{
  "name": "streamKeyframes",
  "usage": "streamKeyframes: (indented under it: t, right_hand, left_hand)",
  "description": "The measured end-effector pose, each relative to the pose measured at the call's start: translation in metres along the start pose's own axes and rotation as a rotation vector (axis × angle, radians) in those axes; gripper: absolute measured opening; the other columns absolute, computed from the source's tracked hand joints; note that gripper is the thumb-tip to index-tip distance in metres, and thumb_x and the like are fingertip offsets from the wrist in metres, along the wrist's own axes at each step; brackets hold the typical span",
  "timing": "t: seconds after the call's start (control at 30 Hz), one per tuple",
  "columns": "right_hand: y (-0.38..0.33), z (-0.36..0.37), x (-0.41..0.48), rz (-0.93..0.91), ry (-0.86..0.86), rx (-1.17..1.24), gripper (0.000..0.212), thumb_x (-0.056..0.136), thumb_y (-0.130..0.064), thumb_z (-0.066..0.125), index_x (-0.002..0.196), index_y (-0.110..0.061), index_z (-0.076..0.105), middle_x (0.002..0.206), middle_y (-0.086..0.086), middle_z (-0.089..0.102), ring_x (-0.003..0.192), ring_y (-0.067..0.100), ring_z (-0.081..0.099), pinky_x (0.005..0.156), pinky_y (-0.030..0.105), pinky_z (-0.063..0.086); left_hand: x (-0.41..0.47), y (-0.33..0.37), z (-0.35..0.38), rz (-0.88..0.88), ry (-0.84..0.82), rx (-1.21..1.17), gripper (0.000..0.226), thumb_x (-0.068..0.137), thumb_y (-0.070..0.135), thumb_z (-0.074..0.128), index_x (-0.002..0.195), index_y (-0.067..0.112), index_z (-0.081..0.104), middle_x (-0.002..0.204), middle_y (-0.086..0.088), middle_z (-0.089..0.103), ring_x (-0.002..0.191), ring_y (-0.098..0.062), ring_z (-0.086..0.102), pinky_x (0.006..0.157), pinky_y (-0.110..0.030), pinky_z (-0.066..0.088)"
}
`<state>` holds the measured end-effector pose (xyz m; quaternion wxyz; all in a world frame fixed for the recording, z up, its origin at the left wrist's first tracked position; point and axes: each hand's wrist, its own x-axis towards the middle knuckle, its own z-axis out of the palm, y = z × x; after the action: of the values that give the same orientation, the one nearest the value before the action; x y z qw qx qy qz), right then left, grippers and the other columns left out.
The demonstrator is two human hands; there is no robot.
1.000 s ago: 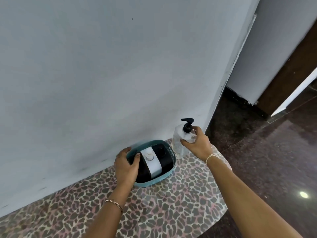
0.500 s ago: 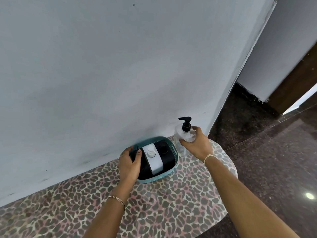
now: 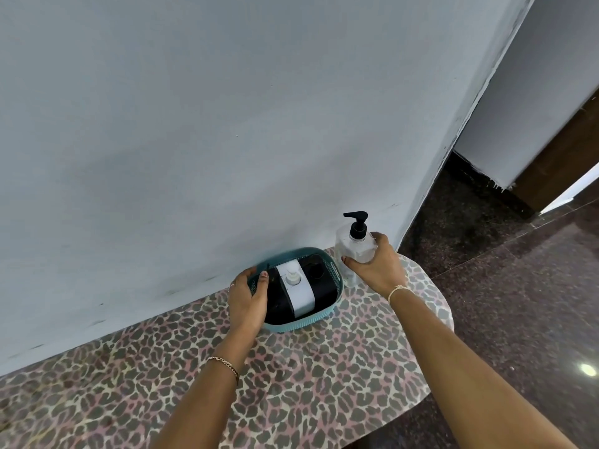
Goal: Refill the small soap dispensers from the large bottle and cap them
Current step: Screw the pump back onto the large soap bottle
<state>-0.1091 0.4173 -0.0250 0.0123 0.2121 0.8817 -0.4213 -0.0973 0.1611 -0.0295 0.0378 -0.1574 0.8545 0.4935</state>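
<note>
A clear soap dispenser (image 3: pixel 350 251) with a black pump head stands upright on the table next to the wall. My right hand (image 3: pixel 377 265) is wrapped around its body from the right. A teal basket (image 3: pixel 337 280) sits just left of it and holds black bottles with a white band and a white cap (image 3: pixel 292 278). My left hand (image 3: pixel 248 298) grips the basket's left rim, thumb inside against a black bottle.
The table (image 3: pixel 291 384) has a leopard-print cover and a rounded right end. A pale wall (image 3: pixel 227 124) rises directly behind the basket. Dark stone floor (image 3: pixel 518 303) lies to the right, with a doorway beyond.
The view has tilted and shifted slightly. Both hands keep their holds on the basket and the dispenser, which stay in the same spot on the table.
</note>
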Motion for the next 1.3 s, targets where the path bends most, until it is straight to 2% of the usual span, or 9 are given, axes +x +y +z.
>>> streamKeyframes:
  t: [0.1,0.2,0.37,0.47,0.6,0.8,0.9,1.03,1.3]
  right_hand:
    - [0.0,0.005,-0.012,0.034,0.085,-0.024,0.095,0.07,-0.051,0.078,0.143,-0.016,0.029,0.14,0.005,0.043,0.125,0.024,0.047,0.099,0.042,0.046]
    - [0.0,0.021,-0.04,0.072,0.274,-0.049,0.079,0.076,-0.051,0.072,0.131,-0.007,0.035,0.117,0.004,0.043,0.111,0.026,0.049,0.082,0.033,0.043]
    - [0.011,0.065,-0.058,0.319,0.137,0.261,0.034,0.094,-0.04,0.054,0.107,-0.009,0.044,0.107,0.013,0.059,0.092,0.03,0.059,0.083,0.044,0.05]
    - [0.013,0.081,-0.055,0.303,0.083,0.35,0.019,0.098,-0.035,0.048,0.105,-0.017,0.05,0.095,0.003,0.064,0.086,0.025,0.065,0.081,0.048,0.055]
    - [0.017,0.09,-0.049,0.263,-0.015,0.299,0.03,0.099,-0.032,0.044,0.125,-0.02,0.054,0.106,0.004,0.067,0.089,0.026,0.067,0.084,0.048,0.056]
    - [0.019,0.091,-0.047,0.256,-0.025,0.289,0.03,0.098,-0.025,0.044,0.124,-0.018,0.057,0.099,0.004,0.069,0.085,0.025,0.068,0.082,0.049,0.057]
    - [0.012,0.092,-0.05,0.238,-0.029,0.274,0.03,0.098,-0.022,0.043,0.123,-0.016,0.058,0.1,0.005,0.069,0.086,0.026,0.068,0.083,0.049,0.056]
    - [0.001,0.096,-0.057,0.217,-0.054,0.263,0.028,0.097,-0.021,0.043,0.12,-0.019,0.059,0.099,0.003,0.069,0.087,0.026,0.068,0.083,0.048,0.056]
    - [-0.008,0.092,-0.061,0.203,-0.072,0.174,0.033,0.099,-0.02,0.04,0.129,-0.015,0.054,0.108,0.006,0.066,0.093,0.031,0.065,0.085,0.045,0.053]
  left_hand:
    - [-0.007,-0.004,-0.005,-0.012,0.017,-0.023,0.043,0.099,0.038,0.045,0.134,0.013,0.048,0.134,-0.007,0.054,0.124,-0.024,0.05,0.107,-0.041,0.04]
    - [-0.014,-0.011,-0.009,-0.07,0.05,-0.026,0.043,0.102,0.028,0.039,0.139,0.007,0.04,0.138,-0.012,0.051,0.126,-0.027,0.049,0.105,-0.037,0.038]
    - [-0.018,-0.023,-0.009,-0.243,-0.08,0.055,0.047,0.097,0.017,0.047,0.143,0.008,0.035,0.137,-0.013,0.052,0.118,-0.031,0.054,0.098,-0.038,0.043]
    - [-0.014,-0.028,-0.004,-0.26,-0.145,0.073,0.04,0.093,0.017,0.05,0.133,0.013,0.045,0.118,-0.01,0.062,0.1,-0.028,0.063,0.091,-0.039,0.052]
    - [-0.011,-0.031,-0.002,-0.247,-0.169,0.079,0.032,0.091,0.006,0.045,0.122,0.01,0.047,0.102,-0.008,0.061,0.079,-0.021,0.065,0.07,-0.037,0.059]
    - [-0.014,-0.033,-0.005,-0.223,-0.145,0.075,0.036,0.09,0.002,0.044,0.124,0.01,0.047,0.102,-0.01,0.062,0.081,-0.026,0.066,0.068,-0.037,0.058]
    - [-0.014,-0.036,-0.01,-0.223,-0.116,0.096,0.035,0.091,0.002,0.044,0.125,0.009,0.046,0.104,-0.01,0.062,0.08,-0.022,0.062,0.056,-0.024,0.048]
    - [-0.01,-0.042,-0.018,-0.228,-0.093,0.091,0.036,0.09,0.005,0.047,0.126,0.01,0.047,0.11,-0.012,0.063,0.088,-0.024,0.063,0.066,-0.029,0.052]
    - [-0.008,-0.041,-0.026,-0.264,-0.156,0.075,0.039,0.088,0.009,0.048,0.126,0.015,0.045,0.098,-0.011,0.066,0.082,-0.027,0.065,0.066,-0.033,0.051]
